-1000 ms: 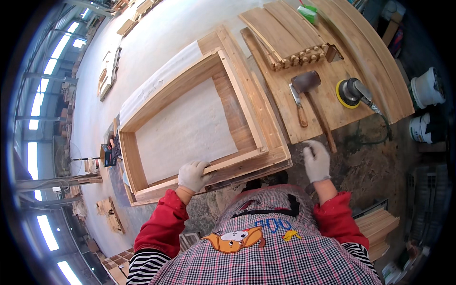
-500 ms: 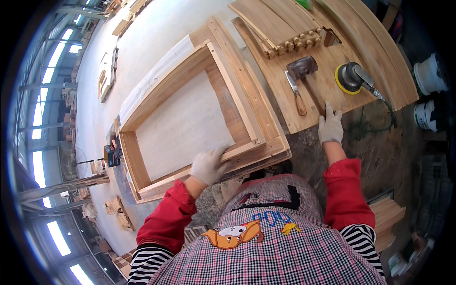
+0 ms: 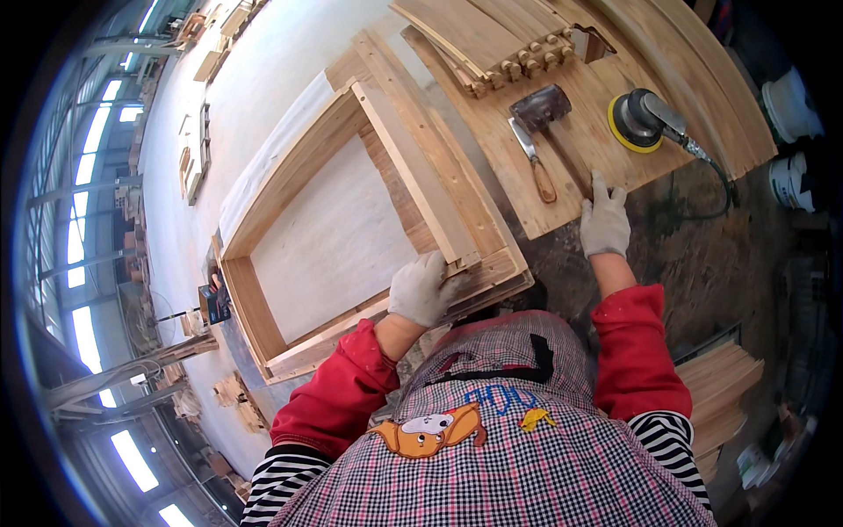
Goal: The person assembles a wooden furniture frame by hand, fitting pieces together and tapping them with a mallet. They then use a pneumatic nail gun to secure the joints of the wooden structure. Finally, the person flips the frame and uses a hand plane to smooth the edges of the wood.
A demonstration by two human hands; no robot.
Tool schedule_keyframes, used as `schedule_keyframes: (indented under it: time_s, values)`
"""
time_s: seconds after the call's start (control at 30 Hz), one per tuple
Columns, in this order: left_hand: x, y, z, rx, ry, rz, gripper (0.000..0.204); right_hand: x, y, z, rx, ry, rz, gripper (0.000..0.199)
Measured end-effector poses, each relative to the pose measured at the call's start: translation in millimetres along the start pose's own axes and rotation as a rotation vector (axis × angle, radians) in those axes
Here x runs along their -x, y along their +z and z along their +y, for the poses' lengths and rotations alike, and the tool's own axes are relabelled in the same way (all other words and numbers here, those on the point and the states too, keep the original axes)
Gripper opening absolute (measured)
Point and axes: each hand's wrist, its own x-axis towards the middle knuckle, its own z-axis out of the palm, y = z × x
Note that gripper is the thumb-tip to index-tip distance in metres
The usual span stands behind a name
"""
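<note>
My left hand [image 3: 423, 292], in a pale work glove, is at the near right corner of a rectangular wooden frame [image 3: 299, 173]. Its fingers curl over the corner where two rails meet. My right hand [image 3: 606, 227], gloved too, reaches over the near edge of a plywood board [image 3: 546, 221]. Its fingers are stretched and apart beside the handle end of a dark-headed mallet [image 3: 541, 109]; I cannot tell whether they touch the handle. A putty knife with a wooden handle [image 3: 544, 182] lies left of the mallet.
A round sander with a yellow rim [image 3: 634, 123] sits right of the mallet, trailing a hose [image 3: 724, 200]. Stacked slatted wood pieces [image 3: 492, 39] lie at the board's far side. White buckets [image 3: 792, 107] stand far right; more boards [image 3: 724, 386] are near my right elbow.
My left hand has slid right along the near rail to the frame's corner. My right hand stays by the mallet handle. The whole view has shifted slightly.
</note>
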Motion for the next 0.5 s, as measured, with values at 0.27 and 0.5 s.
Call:
schedule_keyframes:
  time_s: [0.27,0.5]
  values:
    - [-3.0,-5.1,6.8,0.005,-0.017,0.008,0.030,0.7,-3.2,-4.2,0.030,0.017,-0.009,0.057]
    - [-2.6,-1.1,6.4,0.035,-0.024,0.108,0.036,0.7,0.0,-4.5,0.039,0.005,0.025,0.056]
